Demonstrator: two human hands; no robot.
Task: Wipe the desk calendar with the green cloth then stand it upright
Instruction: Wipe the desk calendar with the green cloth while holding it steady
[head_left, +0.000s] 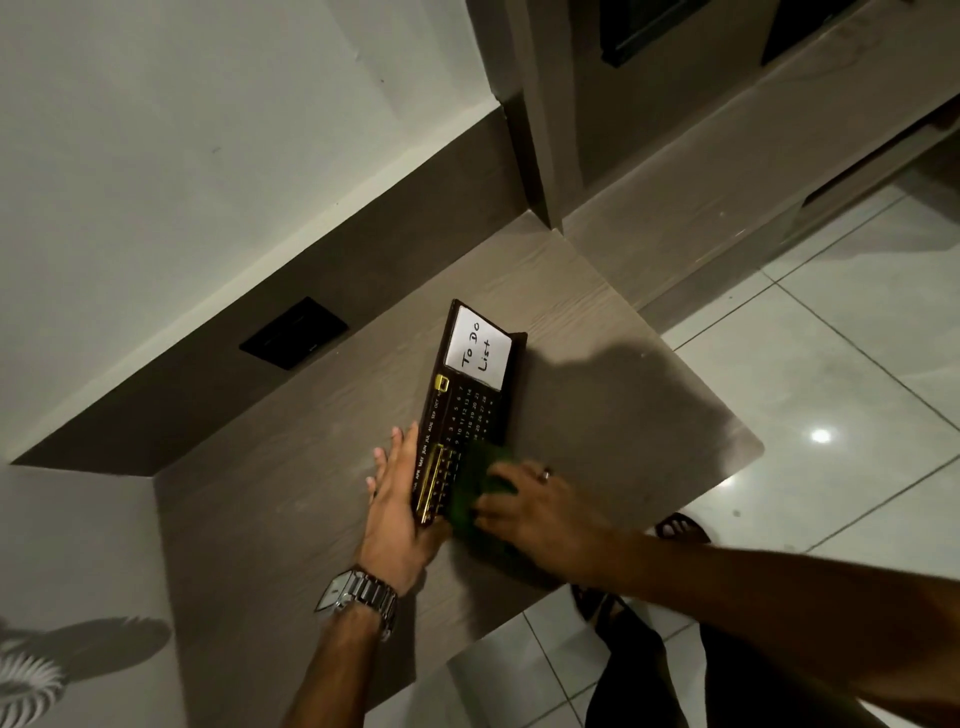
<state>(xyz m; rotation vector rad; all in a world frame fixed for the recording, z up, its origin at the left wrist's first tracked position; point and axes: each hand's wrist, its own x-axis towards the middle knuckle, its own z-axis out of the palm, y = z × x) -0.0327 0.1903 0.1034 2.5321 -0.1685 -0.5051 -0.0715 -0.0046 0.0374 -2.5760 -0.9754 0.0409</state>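
Note:
The dark brown desk calendar (470, 410) lies flat on the wooden desk (613, 415), with gold sliders, month and date markings and a white "To Do List" note at its far end. My left hand (396, 512) holds its near left edge, fingers stretched along the side and thumb at the near corner. My right hand (540, 512) presses the green cloth (475, 486) onto the near right part of the calendar face. The cloth looks blurred and is partly hidden under my fingers.
A black socket plate (293, 332) sits in the brown wall strip behind the desk. The desk's rounded right edge drops to a tiled floor (841, 395). A white fan (26, 680) shows at the lower left.

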